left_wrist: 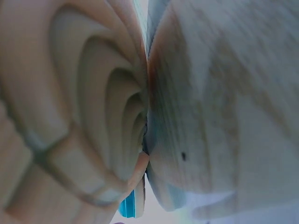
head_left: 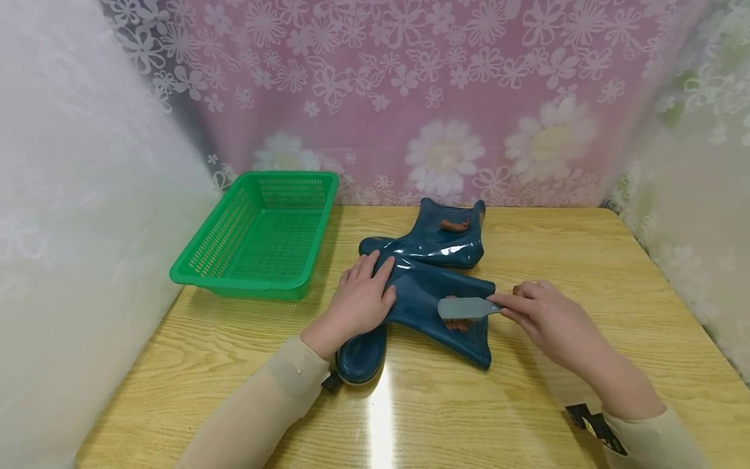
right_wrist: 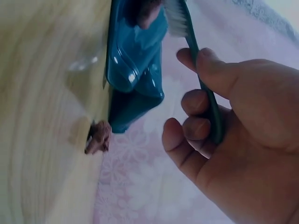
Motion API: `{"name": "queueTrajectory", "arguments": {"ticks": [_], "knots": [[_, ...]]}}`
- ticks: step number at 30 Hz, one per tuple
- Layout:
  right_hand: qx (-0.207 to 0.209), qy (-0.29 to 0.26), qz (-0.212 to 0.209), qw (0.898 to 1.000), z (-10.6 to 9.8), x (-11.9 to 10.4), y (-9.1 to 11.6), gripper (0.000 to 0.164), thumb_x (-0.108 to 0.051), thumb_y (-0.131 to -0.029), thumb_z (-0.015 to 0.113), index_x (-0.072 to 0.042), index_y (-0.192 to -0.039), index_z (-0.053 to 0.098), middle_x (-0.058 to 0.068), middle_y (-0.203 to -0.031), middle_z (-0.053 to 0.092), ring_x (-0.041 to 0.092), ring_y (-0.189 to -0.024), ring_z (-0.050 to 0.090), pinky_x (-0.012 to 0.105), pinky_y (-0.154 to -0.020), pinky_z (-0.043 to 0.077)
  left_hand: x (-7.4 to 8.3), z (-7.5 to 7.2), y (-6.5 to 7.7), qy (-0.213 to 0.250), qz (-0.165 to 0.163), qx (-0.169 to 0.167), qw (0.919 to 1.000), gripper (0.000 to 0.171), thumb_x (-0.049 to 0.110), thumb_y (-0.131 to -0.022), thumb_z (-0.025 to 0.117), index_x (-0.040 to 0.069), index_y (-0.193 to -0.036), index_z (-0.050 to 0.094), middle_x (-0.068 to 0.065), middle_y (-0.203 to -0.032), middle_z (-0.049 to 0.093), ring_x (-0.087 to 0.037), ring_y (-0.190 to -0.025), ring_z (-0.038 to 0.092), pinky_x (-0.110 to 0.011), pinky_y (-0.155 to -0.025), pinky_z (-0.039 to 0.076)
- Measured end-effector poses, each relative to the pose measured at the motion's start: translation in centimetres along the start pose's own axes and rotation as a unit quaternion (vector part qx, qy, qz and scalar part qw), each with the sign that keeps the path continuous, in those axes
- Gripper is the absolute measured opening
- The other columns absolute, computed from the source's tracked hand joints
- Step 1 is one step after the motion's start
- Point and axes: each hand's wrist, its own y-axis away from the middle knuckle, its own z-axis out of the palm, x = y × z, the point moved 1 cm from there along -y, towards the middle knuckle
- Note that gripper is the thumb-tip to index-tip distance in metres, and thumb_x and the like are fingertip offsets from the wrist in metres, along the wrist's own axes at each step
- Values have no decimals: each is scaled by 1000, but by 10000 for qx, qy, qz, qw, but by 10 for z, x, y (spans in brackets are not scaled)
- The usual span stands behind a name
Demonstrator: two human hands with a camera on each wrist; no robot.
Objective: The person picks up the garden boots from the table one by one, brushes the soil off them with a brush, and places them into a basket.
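Observation:
A dark blue rubber boot (head_left: 418, 293) lies on its side on the wooden table, its shaft pointing right. My left hand (head_left: 363, 296) rests on it with fingers spread, pressing near the ankle. In my right hand (head_left: 551, 319) is the handle of a grey-green scrub brush (head_left: 465, 309), gripped by thumb and fingers; white bristles (right_wrist: 175, 18) show in the right wrist view. Under the brush head, a brown clay-like lump (head_left: 458, 325) sticks to the shaft. Behind lies the second boot (head_left: 442, 241), with another brown lump (head_left: 454, 225) on its shaft.
A green plastic basket (head_left: 258, 286) stands at the back left of the table. In the right wrist view a brown lump (right_wrist: 99, 136) sits on the tabletop (right_wrist: 46, 116). A flowered curtain (head_left: 381, 130) hangs behind. Sleeve and blurred surfaces fill the left wrist view.

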Motion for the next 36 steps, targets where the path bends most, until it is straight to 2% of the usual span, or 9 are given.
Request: {"name": "queueTrajectory", "arguments": {"ticks": [5, 7, 12, 17, 20, 23, 27, 32, 36], "knots": [[-232, -106, 133, 9996, -8, 7, 4, 30, -9, -99, 82, -16, -128, 84, 2, -105, 73, 25, -90, 63, 47, -74, 55, 0, 0, 0, -25, 1, 8, 10000, 62, 38, -119, 48, 19, -176, 34, -17, -182, 21, -43, -167, 18, -65, -129, 25], [-230, -105, 115, 9996, -11, 11, 6, 31, -8, -98, 83, -16, -128, 84, -2, -96, 69, 21, -83, 59, 42, -70, 52, 0, 0, 0, -28, 8, 15, 10000, 62, 38, -119, 48, 19, -176, 34, -17, -181, 21, -43, -167, 19, -65, -129, 25], [-177, -59, 106, 9998, -19, 25, 13, 34, -5, -96, 83, -14, -130, 83, -13, -82, 50, 9, -72, 37, 30, -62, 34, 1, -1, 0, 7, 25, 16, 10000, 61, 37, -119, 49, 18, -176, 34, -17, -181, 21, -44, -167, 19, -66, -129, 25], [-224, -107, 263, 9993, -29, 38, 20, 35, -3, -100, 79, -11, -134, 81, -13, -84, 50, 8, -72, 37, 28, -62, 33, 1, -1, 1, 11, 18, 23, 10000, 61, 37, -119, 49, 18, -176, 34, -17, -181, 21, -44, -167, 19, -66, -129, 25], [-75, -124, 370, 9992, -34, 42, 24, 33, -2, -102, 76, -8, -134, 80, -11, -86, 52, 8, -73, 37, 29, -62, 33, 1, -1, 0, -2, 10, 30, 10000, 61, 37, -119, 49, 18, -176, 34, -17, -181, 21, -44, -167, 19, -66, -129, 25], [283, -86, 404, 9987, -34, 42, 23, 33, 0, -102, 76, -6, -135, 79, -8, -86, 54, 11, -72, 37, 30, -61, 33, 1, 0, 0, -17, -3, 33, 10000, 61, 37, -119, 49, 18, -176, 34, -17, -181, 21, -44, -167, 19, -66, -129, 25], [569, -50, 205, 9982, -27, 32, 16, 39, 1, -97, 81, -10, -135, 80, -7, -87, 54, 13, -76, 40, 32, -63, 34, 1, 0, 0, -1, -18, 11, 10000, 62, 37, -119, 49, 19, -176, 34, -17, -181, 21, -44, -167, 19, -66, -129, 25], [11, -363, -86, 9993, -15, 13, 7, 38, -3, -98, 81, -18, -133, 82, -9, -98, 63, 13, -85, 48, 35, -69, 45, 0, 0, 0, -18, 6, 30, 10000, 62, 37, -119, 50, 18, -175, 35, -18, -181, 22, -44, -167, 20, -66, -129, 25], [-807, -616, 120, 9948, -9, 4, 3, 31, -11, -106, 75, -19, -135, 81, -6, -106, 67, 15, -91, 55, 38, -74, 50, 0, 1, -1, -60, 29, 79, 9999, 61, 36, -119, 50, 18, -175, 35, -18, -181, 23, -44, -166, 20, -66, -129, 26]]}}
